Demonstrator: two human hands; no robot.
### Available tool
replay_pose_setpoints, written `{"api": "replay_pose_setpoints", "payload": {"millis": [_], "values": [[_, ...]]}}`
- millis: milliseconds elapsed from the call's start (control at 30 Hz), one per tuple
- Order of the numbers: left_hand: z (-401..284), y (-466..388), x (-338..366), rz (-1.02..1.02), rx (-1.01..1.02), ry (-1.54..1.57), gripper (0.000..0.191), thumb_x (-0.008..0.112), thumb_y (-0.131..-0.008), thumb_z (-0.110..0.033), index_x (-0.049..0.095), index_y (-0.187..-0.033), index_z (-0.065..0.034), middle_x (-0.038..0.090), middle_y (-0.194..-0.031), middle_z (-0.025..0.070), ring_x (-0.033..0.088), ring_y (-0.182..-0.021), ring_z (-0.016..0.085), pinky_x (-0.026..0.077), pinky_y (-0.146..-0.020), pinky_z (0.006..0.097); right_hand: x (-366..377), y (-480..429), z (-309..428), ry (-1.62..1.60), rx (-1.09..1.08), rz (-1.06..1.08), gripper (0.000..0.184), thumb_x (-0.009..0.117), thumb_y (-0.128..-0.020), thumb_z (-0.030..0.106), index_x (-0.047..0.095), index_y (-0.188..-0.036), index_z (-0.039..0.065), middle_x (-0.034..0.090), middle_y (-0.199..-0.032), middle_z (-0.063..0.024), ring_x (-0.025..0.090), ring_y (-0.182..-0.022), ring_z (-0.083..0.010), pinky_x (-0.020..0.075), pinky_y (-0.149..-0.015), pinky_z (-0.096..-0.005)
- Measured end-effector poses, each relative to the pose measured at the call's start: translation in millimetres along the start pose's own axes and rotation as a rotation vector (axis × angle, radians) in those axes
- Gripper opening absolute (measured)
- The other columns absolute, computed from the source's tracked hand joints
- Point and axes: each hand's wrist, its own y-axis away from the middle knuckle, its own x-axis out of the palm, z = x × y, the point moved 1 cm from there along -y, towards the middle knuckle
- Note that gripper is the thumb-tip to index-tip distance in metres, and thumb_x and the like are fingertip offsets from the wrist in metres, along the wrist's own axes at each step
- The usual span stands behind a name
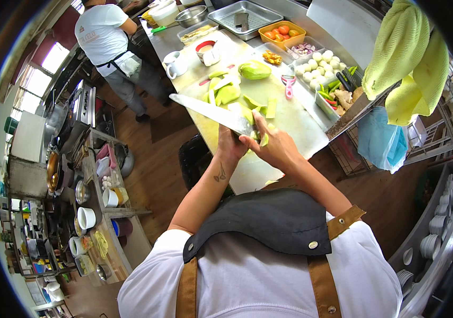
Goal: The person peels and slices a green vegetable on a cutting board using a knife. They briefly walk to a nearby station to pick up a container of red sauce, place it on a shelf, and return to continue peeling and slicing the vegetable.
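Observation:
A large kitchen knife lies flat side up across the front of my hands, its tip to the left. Around its heel is my right hand, thumb and index finger on either side; the handle is hidden. Small green slices cling there by the fingers. My left hand is just below the blade, its fingers hidden behind it. Beyond the blade, cut pale green vegetable pieces, which look like chayote, are heaped on a worn white cutting board. A whole green chayote lies farther back.
Right of the board are a pink peeler, a container of white round items, a tub of tomatoes and ginger. A mug stands left. A cleaver rests on a metal tray. Another person stands upper left.

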Motion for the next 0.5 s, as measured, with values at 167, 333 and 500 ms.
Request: {"api": "replay_pose_setpoints", "payload": {"millis": [167,333,500], "values": [[1.4,5.5,5.6,-0.019,0.015,-0.091,0.064,0.045,-0.097,-0.063,0.052,-0.135,-0.0119,0.062,-0.127,0.0088,0.062,-0.115,0.026,0.051,-0.1,0.0447,-2.7,-13.6,-14.2,-0.039,0.005,0.012,0.089,0.045,-0.092,0.072,0.035,-0.151,0.007,0.069,-0.101,-0.0298,0.068,-0.093,-0.0468,0.0537,-0.082,-0.0492],[-6.3,4.3,3.0,-0.025,-0.007,-0.168,0.062,0.042,-0.098,-0.063,0.053,-0.134,-0.0143,0.061,-0.129,0.0075,0.063,-0.114,0.025,0.054,-0.095,0.0448,-0.4,-10.5,-16.9,-0.055,0.015,0.036,0.09,0.044,-0.092,0.074,0.037,-0.15,0.006,0.069,-0.101,-0.0304,0.067,-0.097,-0.0473,0.0522,-0.085,-0.0498],[-9.1,14.1,3.3,-0.085,-0.039,-0.179,0.054,0.042,-0.097,-0.055,0.056,-0.13,-0.0134,0.065,-0.119,0.0082,0.065,-0.107,0.024,0.054,-0.092,0.0479,-10.0,-13.3,-12.9,-0.133,-0.035,0.07,0.087,0.042,-0.096,0.069,0.039,-0.147,-0.001,0.068,-0.103,-0.0315,0.065,-0.103,-0.0473,0.0503,-0.09,-0.0487]]}}
